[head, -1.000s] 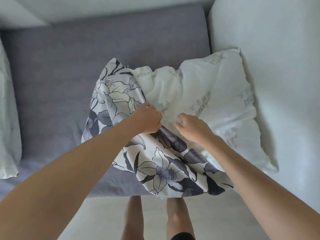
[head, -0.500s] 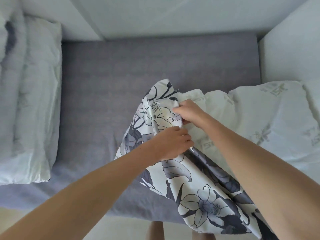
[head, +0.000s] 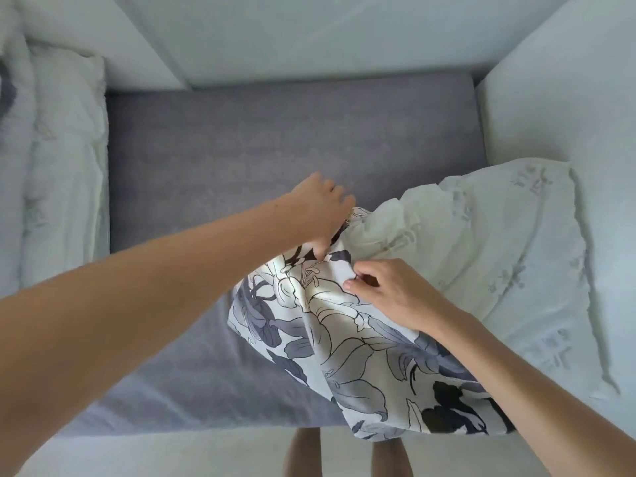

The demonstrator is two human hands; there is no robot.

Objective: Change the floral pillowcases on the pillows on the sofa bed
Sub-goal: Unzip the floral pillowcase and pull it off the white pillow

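A white pillow (head: 499, 242) lies on the right side of the grey sofa bed (head: 275, 149), its near end inside a floral pillowcase (head: 344, 339) printed with grey and black lilies. My left hand (head: 320, 211) grips the far corner of the pillowcase's open edge, thumb down on the cloth. My right hand (head: 389, 290) pinches the same edge closer to me, fingers curled on the fabric. The case hangs over the bed's front edge.
Another white pillow (head: 58, 166) lies at the left end of the bed, with a bit of floral cloth at the far left. A pale armrest (head: 568, 98) stands on the right and the backrest (head: 309, 39) behind. My legs stand on the floor below.
My left hand has moved up to the far corner of the pillowcase opening, and my right hand has dropped to the nearer part of the edge. The view has shifted a little.
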